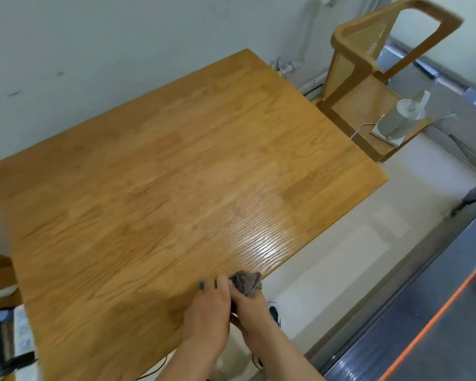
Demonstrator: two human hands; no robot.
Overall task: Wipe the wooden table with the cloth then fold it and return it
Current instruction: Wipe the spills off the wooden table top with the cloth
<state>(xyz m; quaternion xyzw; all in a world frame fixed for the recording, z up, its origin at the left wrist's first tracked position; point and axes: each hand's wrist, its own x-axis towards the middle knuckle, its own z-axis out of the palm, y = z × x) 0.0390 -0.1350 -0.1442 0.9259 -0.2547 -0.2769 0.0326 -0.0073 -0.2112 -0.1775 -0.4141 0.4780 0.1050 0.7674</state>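
- Both our hands met at the near right edge of the wooden table (pixel 160 171), pressed close side by side.
- Our left hand (pixel 208 309) lay over the tabletop with its fingers curled down; dark nail tips showed at the front.
- Our right hand (pixel 252 306) sat just beside it, at the table's edge, with fingers closed around the cloth (pixel 246 281).
- We held the cloth, grey and bunched into a crumpled wad, between the two hands; it stuck out past the fingertips, right on the table's edge. How much of the left hand's grip was on it, we could not tell.
- Glare shone on the wood grain just beyond the cloth.
- A wooden chair (pixel 368 64) with a woven back stood beyond the table's far right corner, against the white wall (pixel 94 37).
- On the chair's seat stood a grey kettle (pixel 401 116) on a white base, with a white cord trailing off it.
- Below our right wrist a shoe (pixel 275 312) showed on the pale floor (pixel 341 257).
- An orange line (pixel 437 312) ran across the dark surface at the right.
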